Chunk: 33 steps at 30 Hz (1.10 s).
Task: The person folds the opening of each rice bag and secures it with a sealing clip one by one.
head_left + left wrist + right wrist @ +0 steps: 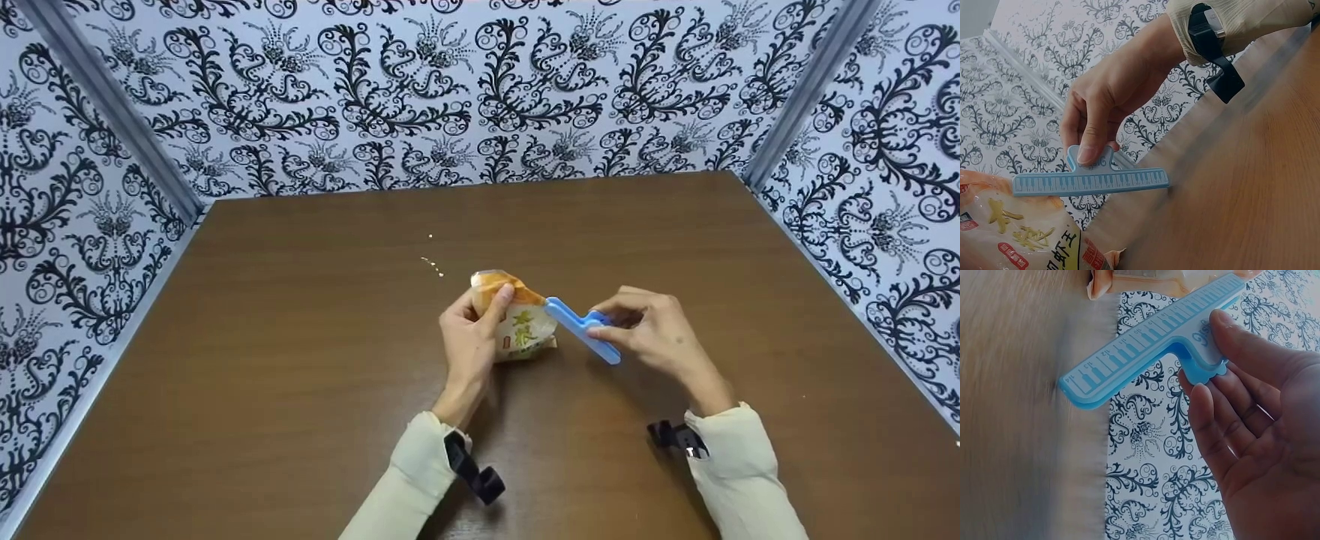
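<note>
A snack bag [525,330] with an orange top and a pale printed front is gripped by my left hand [470,334], thumb across its upper part. My right hand [652,330] pinches the tab of a long blue bag clip [592,335] between thumb and fingers. The far end of that clip overlaps the bag's orange top corner. In the left wrist view, piano keys are printed along the clip [1092,183], and the bag [1016,225] shows at lower left. The right wrist view has the clip [1151,343] slanting up toward the bag's edge.
Small pale crumbs [433,265] lie on the brown wooden table [300,322] beyond the bag. Patterned black-and-white walls [450,90] stand at the back and both sides. Black straps [474,469] are worn at both wrists.
</note>
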Motion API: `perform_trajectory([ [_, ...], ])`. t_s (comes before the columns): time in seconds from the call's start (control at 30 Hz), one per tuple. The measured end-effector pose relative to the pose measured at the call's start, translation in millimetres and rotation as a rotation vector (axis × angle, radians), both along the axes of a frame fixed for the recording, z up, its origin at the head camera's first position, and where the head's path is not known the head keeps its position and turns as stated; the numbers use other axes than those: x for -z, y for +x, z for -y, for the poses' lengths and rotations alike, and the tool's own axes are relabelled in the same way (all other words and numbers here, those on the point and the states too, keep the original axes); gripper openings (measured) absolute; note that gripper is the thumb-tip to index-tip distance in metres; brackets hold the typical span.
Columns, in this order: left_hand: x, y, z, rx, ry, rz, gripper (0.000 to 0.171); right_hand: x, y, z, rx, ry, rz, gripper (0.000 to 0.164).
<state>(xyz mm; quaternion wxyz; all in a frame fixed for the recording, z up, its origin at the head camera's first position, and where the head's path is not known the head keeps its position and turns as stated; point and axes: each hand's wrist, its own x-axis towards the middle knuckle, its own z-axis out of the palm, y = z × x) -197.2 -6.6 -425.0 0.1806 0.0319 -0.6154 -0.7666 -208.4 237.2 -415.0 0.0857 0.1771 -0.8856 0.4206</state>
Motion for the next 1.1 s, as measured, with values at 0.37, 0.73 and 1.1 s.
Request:
perform_trajectory([
  [0.37,2.7,-0.2,-0.1,0.007,-0.007,0.003,0.018,2.8,-0.1,2.4,-0.020,-0.034,-0.012,0.018],
  [0.73,0.8,0.4,-0.7,0.014,-0.003,-0.004,0.017,2.2,-0.2,4.1,-0.008,-0.025,-0.024,0.018],
  [1.1,0.1,1.3,-0.5,0.022,0.002,0.006,0.016,0.4,0.3,7.1,-0.001,-0.040,-0.038,0.018],
])
